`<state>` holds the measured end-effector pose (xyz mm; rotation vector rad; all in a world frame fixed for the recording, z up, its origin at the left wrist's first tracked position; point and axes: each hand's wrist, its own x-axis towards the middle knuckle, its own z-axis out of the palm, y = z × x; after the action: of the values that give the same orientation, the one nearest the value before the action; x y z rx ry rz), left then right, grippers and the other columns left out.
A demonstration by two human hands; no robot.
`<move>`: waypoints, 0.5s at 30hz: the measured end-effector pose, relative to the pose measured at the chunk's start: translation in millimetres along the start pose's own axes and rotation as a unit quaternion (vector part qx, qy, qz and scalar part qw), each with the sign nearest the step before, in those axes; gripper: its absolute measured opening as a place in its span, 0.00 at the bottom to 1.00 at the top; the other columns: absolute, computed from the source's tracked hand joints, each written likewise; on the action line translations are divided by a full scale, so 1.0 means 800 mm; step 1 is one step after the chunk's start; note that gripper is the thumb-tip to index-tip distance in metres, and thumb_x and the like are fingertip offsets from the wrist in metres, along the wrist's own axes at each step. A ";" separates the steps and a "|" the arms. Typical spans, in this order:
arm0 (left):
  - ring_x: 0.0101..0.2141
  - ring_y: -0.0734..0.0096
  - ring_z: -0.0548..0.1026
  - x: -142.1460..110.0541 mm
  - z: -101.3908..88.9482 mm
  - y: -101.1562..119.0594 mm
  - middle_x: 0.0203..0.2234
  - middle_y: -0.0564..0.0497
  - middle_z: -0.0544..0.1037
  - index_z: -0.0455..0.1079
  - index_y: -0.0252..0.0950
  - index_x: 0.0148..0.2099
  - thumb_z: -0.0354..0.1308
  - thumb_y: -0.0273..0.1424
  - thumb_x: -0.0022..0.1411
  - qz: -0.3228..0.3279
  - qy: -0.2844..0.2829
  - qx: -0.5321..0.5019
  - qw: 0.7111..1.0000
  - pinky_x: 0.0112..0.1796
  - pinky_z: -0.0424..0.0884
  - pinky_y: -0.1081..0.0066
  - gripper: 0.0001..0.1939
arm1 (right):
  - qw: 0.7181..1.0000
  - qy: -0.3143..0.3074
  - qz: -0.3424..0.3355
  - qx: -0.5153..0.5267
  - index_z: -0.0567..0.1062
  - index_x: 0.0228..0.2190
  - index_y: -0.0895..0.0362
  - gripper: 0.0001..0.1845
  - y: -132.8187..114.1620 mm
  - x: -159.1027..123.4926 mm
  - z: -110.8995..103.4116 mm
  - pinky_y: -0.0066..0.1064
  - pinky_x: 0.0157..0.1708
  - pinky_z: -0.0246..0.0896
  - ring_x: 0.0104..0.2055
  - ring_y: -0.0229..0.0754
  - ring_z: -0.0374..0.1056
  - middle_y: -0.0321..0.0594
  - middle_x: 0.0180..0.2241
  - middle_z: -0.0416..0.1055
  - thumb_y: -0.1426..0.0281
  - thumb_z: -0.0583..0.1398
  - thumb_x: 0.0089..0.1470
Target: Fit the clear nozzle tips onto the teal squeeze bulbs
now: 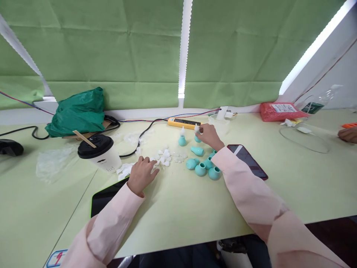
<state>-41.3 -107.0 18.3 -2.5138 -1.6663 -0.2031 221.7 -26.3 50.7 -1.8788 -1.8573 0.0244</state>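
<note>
My right hand pinches the white tip of a small turquoise squeeze bulb that stands upright on the table. Beside it stands another turquoise bulb fitted with a white nozzle. Closer to me lie several turquoise bulbs without tips, some upright with open necks, such as one bulb, and some on their sides, like another bulb. My left hand rests palm down with fingers apart, holding nothing. Its fingertips are near a heap of small white plastic pieces. Small clear pieces lie to the right of that heap.
A lidded paper cup and a green-edged tablet are at left, a phone at right. Behind are a yellow power strip, a green bag and a red package. Another person's hand shows far right.
</note>
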 end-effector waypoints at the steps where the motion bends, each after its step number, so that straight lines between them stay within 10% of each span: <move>1: 0.36 0.60 0.64 0.001 0.004 0.002 0.31 0.47 0.69 0.65 0.39 0.44 0.46 0.36 0.54 0.000 0.014 0.002 1.000 0.26 0.63 0.69 0.16 | 1.000 -0.007 0.005 -0.010 0.69 0.26 0.62 0.07 0.004 0.004 0.007 0.30 0.31 0.56 0.33 0.45 0.63 0.46 0.29 0.69 0.71 0.56 0.41; 9: 0.38 0.59 0.59 0.006 0.038 0.025 0.39 0.45 0.63 0.63 0.43 0.45 0.46 0.34 0.56 0.010 0.107 -0.001 0.994 0.30 0.62 0.67 0.14 | 0.993 -0.049 0.046 -0.092 0.67 0.34 0.65 0.17 0.003 0.002 0.006 0.33 0.28 0.55 0.34 0.50 0.63 0.52 0.33 0.66 0.70 0.57 0.39; 15: 0.39 0.57 0.57 0.007 0.050 0.027 0.40 0.46 0.62 0.66 0.42 0.41 0.48 0.33 0.55 0.016 0.112 -0.018 0.993 0.34 0.59 0.63 0.12 | 0.982 0.100 -0.068 -0.143 0.56 0.48 0.61 0.24 -0.049 -0.056 -0.022 0.37 0.34 0.53 0.44 0.53 0.54 0.52 0.44 0.60 0.66 0.51 0.49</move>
<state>-17.1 -103.4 -20.7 -2.4369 -1.5471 -0.4959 188.4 -76.3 65.8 -1.8515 -1.9224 -0.4834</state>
